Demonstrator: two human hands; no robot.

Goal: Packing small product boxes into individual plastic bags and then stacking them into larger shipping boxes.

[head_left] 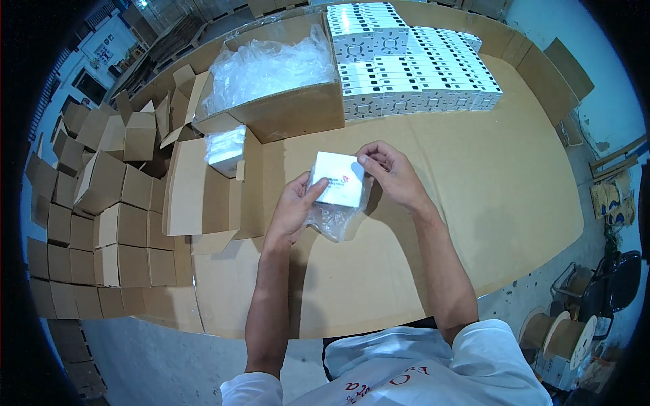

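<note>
A small white square box with a red mark is held above the cardboard-covered table. It sits partly inside a clear plastic bag that hangs below it. My left hand grips the box's left side, thumb across its front. My right hand pinches the box's upper right corner and the bag's edge.
A large open carton lined with clear plastic stands at the back. Rows of white patterned boxes are stacked at the back right. A stack of white bags lies on flat cardboard. Several small brown cartons pile up at left. Cable spools stand on the floor at right.
</note>
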